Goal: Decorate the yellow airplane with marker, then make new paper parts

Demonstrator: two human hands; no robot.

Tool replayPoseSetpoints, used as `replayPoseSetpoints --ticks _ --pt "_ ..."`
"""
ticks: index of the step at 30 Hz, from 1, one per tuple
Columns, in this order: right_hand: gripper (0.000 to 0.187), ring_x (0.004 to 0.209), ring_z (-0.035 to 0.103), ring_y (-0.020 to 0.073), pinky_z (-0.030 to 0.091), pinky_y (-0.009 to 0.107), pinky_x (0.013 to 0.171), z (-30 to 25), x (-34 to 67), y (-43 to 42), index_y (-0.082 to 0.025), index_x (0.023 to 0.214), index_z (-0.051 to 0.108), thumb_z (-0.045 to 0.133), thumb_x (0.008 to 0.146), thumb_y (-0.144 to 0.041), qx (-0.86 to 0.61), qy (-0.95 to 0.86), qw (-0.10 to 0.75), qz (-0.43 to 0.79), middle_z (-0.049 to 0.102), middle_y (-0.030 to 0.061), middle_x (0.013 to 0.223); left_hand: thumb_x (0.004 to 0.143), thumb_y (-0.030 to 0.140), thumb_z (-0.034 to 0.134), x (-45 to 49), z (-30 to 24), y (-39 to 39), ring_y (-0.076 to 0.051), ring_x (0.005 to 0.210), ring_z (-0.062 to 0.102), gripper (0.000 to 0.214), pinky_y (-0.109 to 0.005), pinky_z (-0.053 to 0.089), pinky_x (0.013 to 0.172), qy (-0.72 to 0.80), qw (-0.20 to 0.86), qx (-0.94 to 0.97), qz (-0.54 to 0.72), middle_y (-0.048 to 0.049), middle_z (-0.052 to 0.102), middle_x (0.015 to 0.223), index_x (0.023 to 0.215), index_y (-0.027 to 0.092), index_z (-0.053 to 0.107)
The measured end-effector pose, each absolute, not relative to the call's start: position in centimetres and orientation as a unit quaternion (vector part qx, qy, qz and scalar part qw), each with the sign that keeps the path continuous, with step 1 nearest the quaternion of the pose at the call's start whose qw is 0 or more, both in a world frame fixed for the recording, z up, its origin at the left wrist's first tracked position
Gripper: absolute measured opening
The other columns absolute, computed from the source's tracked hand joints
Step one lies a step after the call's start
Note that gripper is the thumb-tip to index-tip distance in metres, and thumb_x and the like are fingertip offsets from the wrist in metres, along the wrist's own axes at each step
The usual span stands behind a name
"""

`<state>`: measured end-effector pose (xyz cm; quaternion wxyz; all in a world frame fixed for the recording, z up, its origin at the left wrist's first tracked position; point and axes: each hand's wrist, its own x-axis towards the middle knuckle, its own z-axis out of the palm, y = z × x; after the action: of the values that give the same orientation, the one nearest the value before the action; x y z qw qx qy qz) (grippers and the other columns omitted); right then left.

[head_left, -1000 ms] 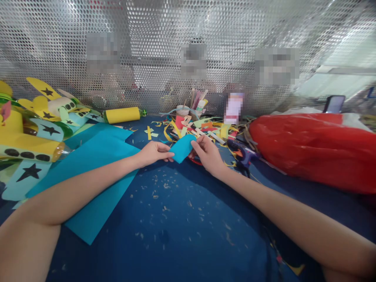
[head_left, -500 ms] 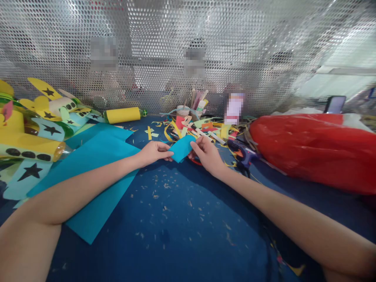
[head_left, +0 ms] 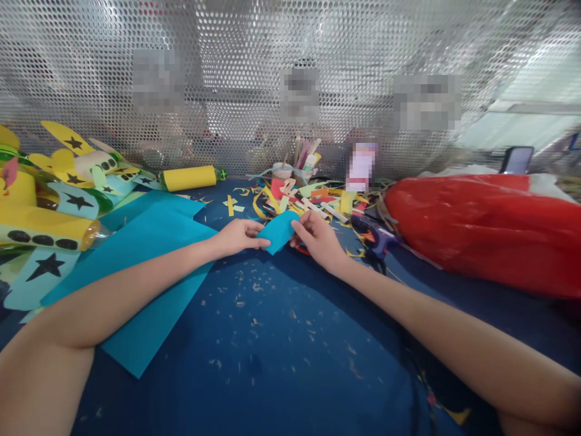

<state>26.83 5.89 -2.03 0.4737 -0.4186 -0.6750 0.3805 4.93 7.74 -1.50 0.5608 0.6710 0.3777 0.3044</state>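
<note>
Between my hands is a small piece of blue paper [head_left: 278, 233] with a rounded upper end, held just above the table. My left hand [head_left: 240, 237] pinches its left edge between thumb and fingers. At its right edge, the thumb and fingers of my right hand [head_left: 315, 238] are closed on it. Part of a red-rimmed item, perhaps a scissors handle, shows beneath my right hand, mostly covered. Under my left forearm lie large sheets of blue paper [head_left: 149, 242].
Paper scraps [head_left: 318, 197] are heaped behind my hands, with a cup of sticks [head_left: 306, 163] beyond. Paper-covered bottle planes [head_left: 54, 230] and a yellow-wrapped bottle [head_left: 189, 178] are left. A purple glue gun [head_left: 381, 239] and red plastic bag [head_left: 481, 230] are right. A perforated metal screen [head_left: 254, 72] stands behind.
The small blue paper has shifted slightly left and down and tilted a little, with both hands still on it. Everything else on the table looks the same.
</note>
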Motion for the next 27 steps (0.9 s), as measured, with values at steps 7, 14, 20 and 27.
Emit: replayPoseSetpoints --ticks 7,14,20,27 --pt "0.044 0.049 0.060 0.0155 0.050 0.032 0.049 -2.04 26.81 5.93 -0.026 0.079 0.039 0.061 0.080 -0.065 -0.417 -0.674 0.474 0.385 0.059 -0.0040 0.055 0.071 0.019 0.079 4.82 -1.32 7.68 -0.011 0.064 0.064 0.017 -0.026 0.051 0.070 0.387 0.546 0.681 0.296 -0.0019 0.074 0.077 0.085 0.014 0.071" --pt "0.044 0.048 0.059 0.0148 0.049 0.031 0.049 -2.07 26.78 5.96 -0.026 0.079 0.038 0.060 0.080 -0.064 -0.411 -0.675 0.475 0.387 0.059 -0.0048 0.055 0.071 0.020 0.079 4.80 -0.91 7.55 -0.012 0.065 0.064 0.014 -0.027 0.050 0.072 0.398 0.541 0.686 0.280 -0.0013 0.073 0.074 0.080 0.015 0.070" --pt "0.041 0.048 0.059 0.0156 0.048 0.032 0.049 -2.00 26.77 5.89 -0.027 0.080 0.037 0.059 0.083 -0.060 -0.412 -0.677 0.470 0.388 0.058 -0.0045 0.055 0.070 0.019 0.078 4.80 -0.83 7.53 -0.011 0.064 0.064 0.012 -0.026 0.049 0.070 0.399 0.542 0.687 0.275 0.0003 0.071 0.068 0.077 0.015 0.070" --pt "0.042 0.049 0.059 0.0152 0.049 0.031 0.050 -2.11 26.78 5.94 -0.026 0.080 0.037 0.060 0.082 -0.061 -0.411 -0.675 0.472 0.391 0.058 -0.0048 0.056 0.071 0.022 0.077 4.69 -1.29 7.71 -0.011 0.061 0.062 0.011 -0.026 0.048 0.068 0.374 0.531 0.704 0.287 0.0005 0.070 0.067 0.075 0.015 0.069"
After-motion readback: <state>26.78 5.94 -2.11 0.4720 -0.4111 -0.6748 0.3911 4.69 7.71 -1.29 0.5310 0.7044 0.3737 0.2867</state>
